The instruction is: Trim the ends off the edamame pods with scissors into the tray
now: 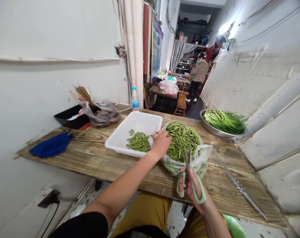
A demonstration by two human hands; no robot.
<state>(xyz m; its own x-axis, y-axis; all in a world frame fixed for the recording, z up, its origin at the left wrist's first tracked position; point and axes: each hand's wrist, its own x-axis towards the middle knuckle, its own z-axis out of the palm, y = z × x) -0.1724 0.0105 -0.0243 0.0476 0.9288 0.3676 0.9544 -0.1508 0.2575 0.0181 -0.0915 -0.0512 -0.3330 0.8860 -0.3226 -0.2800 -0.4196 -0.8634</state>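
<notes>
My left hand (160, 142) reaches over the wooden table (95, 158), its fingers curled down at the edge of a clear plastic bag (200, 158) heaped with green pods (182, 138); what it grips is hidden. My right hand (193, 189) holds scissors (189, 175) with pale green handles, blades pointing up over the bag's near edge. To the left of the bag lies a white tray (120, 137) with a small pile of trimmed pods (139, 142).
A metal bowl (213, 129) of long green stalks stands at the back right. A water bottle (135, 99), a bag of skewers (104, 115), a black tray (70, 120) and a blue cloth (52, 147) lie left. Metal skewers (239, 185) lie right. A person (198, 77) stands down the corridor.
</notes>
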